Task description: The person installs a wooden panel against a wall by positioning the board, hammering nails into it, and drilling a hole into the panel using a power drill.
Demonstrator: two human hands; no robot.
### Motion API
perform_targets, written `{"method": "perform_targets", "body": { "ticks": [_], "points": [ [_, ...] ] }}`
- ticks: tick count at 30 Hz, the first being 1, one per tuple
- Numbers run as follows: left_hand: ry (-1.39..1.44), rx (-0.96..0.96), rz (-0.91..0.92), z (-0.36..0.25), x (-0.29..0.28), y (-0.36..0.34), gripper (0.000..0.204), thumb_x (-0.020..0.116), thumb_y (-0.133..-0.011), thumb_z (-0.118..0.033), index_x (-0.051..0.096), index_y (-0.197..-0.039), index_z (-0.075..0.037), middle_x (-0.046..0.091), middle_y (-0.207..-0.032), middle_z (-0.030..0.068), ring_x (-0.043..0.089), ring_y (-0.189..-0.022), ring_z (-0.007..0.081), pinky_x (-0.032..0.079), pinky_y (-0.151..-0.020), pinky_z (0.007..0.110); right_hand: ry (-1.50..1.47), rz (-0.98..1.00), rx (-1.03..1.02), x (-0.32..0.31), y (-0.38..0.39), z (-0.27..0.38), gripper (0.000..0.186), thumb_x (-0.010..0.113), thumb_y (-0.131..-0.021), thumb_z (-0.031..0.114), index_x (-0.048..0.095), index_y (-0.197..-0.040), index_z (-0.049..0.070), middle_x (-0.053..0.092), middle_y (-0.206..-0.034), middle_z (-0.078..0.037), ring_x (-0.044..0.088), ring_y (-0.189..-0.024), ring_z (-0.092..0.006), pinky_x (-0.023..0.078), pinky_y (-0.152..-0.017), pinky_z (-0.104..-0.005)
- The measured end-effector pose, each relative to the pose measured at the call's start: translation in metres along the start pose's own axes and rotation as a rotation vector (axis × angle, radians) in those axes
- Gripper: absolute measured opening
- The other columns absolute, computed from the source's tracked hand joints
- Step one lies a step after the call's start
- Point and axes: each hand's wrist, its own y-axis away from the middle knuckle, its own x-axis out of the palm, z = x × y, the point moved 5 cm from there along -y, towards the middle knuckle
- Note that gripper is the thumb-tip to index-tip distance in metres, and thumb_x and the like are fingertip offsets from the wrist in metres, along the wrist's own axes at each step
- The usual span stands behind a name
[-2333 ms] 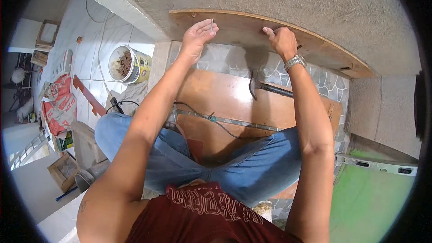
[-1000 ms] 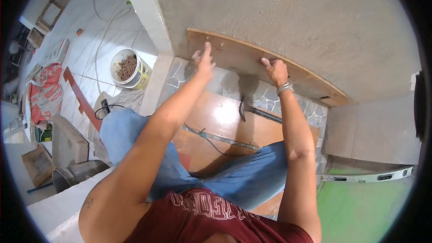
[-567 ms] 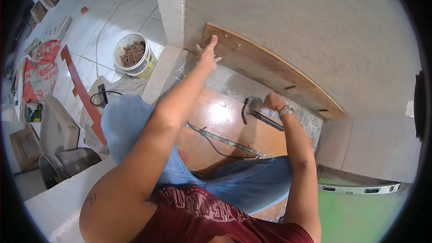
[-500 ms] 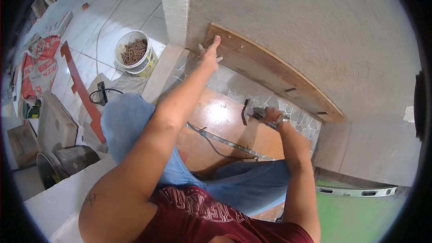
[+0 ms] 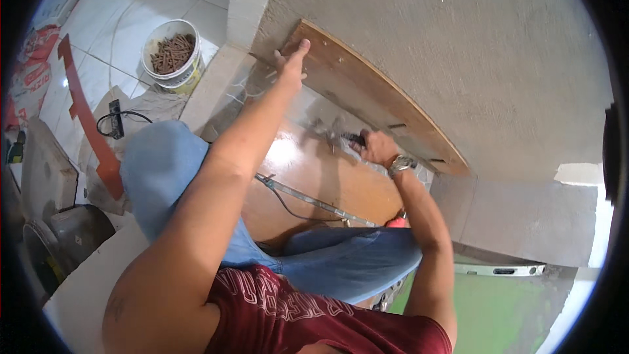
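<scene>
A long wooden board (image 5: pixel 367 85) lies along the base of the grey plastered wall, slanting from upper left to lower right. At its upper left end my left hand (image 5: pixel 291 65) holds it, thumb on its face and the other fingers partly hidden. My right hand (image 5: pixel 377 147), with a watch on its wrist, is closed around the dark handle of a hammer (image 5: pixel 331 135). The hammer's head is smeared by motion, below the board and apart from it. Beneath it lies a shiny brown panel (image 5: pixel 327 177).
A white bucket (image 5: pixel 187 81) of brown stick-like pieces stands at upper left. Beside it lie a black power strip (image 5: pixel 116 119) and a reddish-brown strip (image 5: pixel 84 110). A metal bar (image 5: pixel 304 198) crosses the panel near my legs. A spirit level (image 5: pixel 478 269) lies at lower right.
The hammer has swung left and turned in my right hand, its head now blurred. My left hand keeps its place on the board. The whole view has shifted slightly.
</scene>
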Motion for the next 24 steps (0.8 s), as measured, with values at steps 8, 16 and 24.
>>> {"method": "perform_targets", "body": {
  "ticks": [8, 16, 24],
  "points": [
    [0.116, 0.037, 0.119, 0.003, 0.026, 0.008, 0.137, 0.092, -0.070, -0.040, -0.010, -0.159, -0.015, 0.017, -0.164, 0.0155, 0.025, -0.145, 0.0468, 0.042, -0.109, 0.060, 0.298, -0.096, -0.137, -0.173, 0.000, 0.042, 0.055, 0.055, -0.095, 0.055, 0.065, -0.107, 0.002, 0.067, -0.070, -0.020, 0.070, -0.072, -0.0370, 0.055, -0.065, -0.0477],
    [0.106, 0.048, 0.060, 0.003, 0.021, 0.008, 0.138, 0.093, -0.068, -0.038, -0.008, -0.159, -0.013, 0.014, -0.164, 0.0133, 0.025, -0.147, 0.0384, 0.043, -0.109, 0.060, 0.515, -0.252, -0.321, -0.180, -0.036, 0.057, 0.054, 0.059, -0.092, 0.054, 0.070, -0.087, 0.001, 0.069, -0.073, -0.019, 0.070, -0.073, -0.0368, 0.057, -0.066, -0.0439],
    [0.092, 0.047, 0.058, 0.002, 0.023, 0.011, 0.133, 0.091, -0.071, -0.037, -0.004, -0.159, -0.008, 0.017, -0.163, 0.0151, 0.033, -0.144, 0.0384, 0.044, -0.109, 0.059, 0.493, -0.179, -0.237, -0.177, -0.042, 0.053, 0.055, 0.060, -0.090, 0.056, 0.071, -0.083, 0.003, 0.069, -0.073, -0.020, 0.071, -0.072, -0.0355, 0.057, -0.066, -0.0446]
  ]
}}
